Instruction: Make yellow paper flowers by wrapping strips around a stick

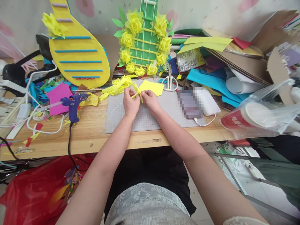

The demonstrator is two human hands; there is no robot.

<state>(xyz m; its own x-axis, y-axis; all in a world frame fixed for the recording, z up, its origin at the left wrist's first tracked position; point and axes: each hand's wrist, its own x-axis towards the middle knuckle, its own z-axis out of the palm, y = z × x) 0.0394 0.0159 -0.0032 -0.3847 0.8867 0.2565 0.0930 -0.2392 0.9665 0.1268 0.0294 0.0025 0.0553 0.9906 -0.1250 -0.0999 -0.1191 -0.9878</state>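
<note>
Head camera view: both hands meet at the centre of the frame, above a grey cutting mat (145,120) on the desk (93,137). The left hand (130,103) and right hand (150,100) are each pinched narrow on one small yellow paper piece (137,91), folded into thin strips that stick out between the fingertips. Just behind the hands, a loose heap of yellow strips (117,87) lies left of centre and a flat yellow sheet (152,87) right of centre. One pair of white-handled scissors (170,82) lies beyond the sheet. One purple glue gun (73,105) stands at the left of the mat, its black cord running off the desk edge. At upper centre stands a green paper model (146,47) ringed with about nine yellow paper flowers. At upper left leans a yellow board (77,59) with blue stripes. At the right edge, a clear plastic bag (267,115) holds a red-and-white cup. At lower left, a red bag (35,190) holds coloured paper scraps.
</note>
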